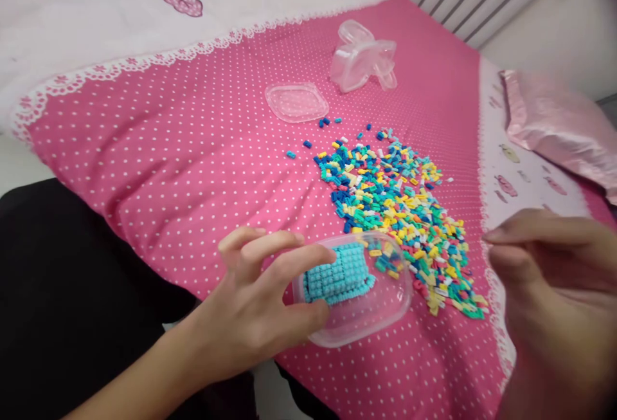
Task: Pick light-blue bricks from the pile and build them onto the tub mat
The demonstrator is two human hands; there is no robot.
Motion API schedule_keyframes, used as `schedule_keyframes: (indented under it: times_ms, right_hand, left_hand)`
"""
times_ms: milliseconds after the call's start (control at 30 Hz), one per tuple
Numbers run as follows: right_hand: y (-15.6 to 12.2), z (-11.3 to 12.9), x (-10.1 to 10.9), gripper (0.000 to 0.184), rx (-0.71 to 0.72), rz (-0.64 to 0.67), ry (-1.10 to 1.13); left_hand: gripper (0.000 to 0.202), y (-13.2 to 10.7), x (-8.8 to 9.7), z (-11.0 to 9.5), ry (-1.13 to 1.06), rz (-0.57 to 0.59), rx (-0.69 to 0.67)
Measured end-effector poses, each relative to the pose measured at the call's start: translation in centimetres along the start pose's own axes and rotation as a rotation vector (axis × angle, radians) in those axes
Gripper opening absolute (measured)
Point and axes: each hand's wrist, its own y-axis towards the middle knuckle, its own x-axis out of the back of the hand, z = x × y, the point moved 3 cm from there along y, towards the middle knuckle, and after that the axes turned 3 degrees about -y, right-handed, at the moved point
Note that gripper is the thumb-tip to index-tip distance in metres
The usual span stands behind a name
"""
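Nearest to the camera, the right hand is raised, thumb and forefinger pinched together; whether something small is between them, I cannot tell. Below spreads the pink dotted cover, whose near edge leaves only little room by the person's side; wider open room is at the left of the brick heap. This heap lies between both hands and beyond them, probably for short reaching. The left hand seems to grip the turquoise block piece with thumb and forefinger, maybe for steadying it. Under it, the transparent tray probably gives firmer support than cloth; its rim meets the heap. Inside, at the left part, sits the turquoise block piece.
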Motion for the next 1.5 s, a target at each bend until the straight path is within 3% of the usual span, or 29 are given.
schedule_keyframes:
  times_ms: [67,167,500,633,700,767,867,933,1033,1167,1500]
  right_hand:
    - [-0.7,-2.1,0.0,0.006,-0.108,-0.231,0.086]
    - [-1.1,-4.6,-1.0,0.011,-0.192,-0.306,0.150]
    - [-1.8,-7.2,-1.2,0.021,-0.268,-0.266,0.162]
    - [-1.9,-7.9,-1.4,0.028,-0.279,-0.263,0.139]
    - [-1.8,-8.2,-1.4,0.029,-0.282,-0.254,0.135]
    - [-1.8,-8.4,-1.3,0.029,-0.282,-0.245,0.135]
    - [-1.7,-8.9,-1.4,0.027,-0.280,-0.198,0.137]
    - [-1.5,-9.3,-1.5,0.025,-0.271,-0.153,0.134]
    - [-1.2,-9.7,-1.8,0.022,-0.253,-0.105,0.122]
    - [-1.1,-10.0,-2.5,0.024,-0.244,-0.069,0.106]
    - [-1.1,-10.6,-3.5,0.030,-0.221,0.041,0.027]
  left_hand:
    - [0.019,0.5,0.1,-0.1,0.009,0.007,-0.013]
    - [0.017,1.2,0.2,-0.3,0.014,0.040,-0.025]
    - [0.005,1.9,1.2,-0.4,0.047,0.196,-0.033]
    - [0.004,2.3,1.7,-0.7,0.047,0.196,-0.044]
    - [0.009,2.5,1.9,-0.8,0.066,0.188,-0.053]
    - [0.026,2.5,1.9,-0.6,0.074,0.201,-0.023]
    - [0.075,2.1,1.1,0.0,0.018,0.263,0.128]
    - [0.089,1.6,0.3,0.5,-0.047,0.267,0.202]
    - [0.081,1.0,-0.7,1.1,-0.115,0.211,0.245]
    - [0.084,1.0,-1.7,1.6,-0.173,0.200,0.246]
    - [0.087,3.1,-4.0,1.8,-0.321,0.446,0.233]
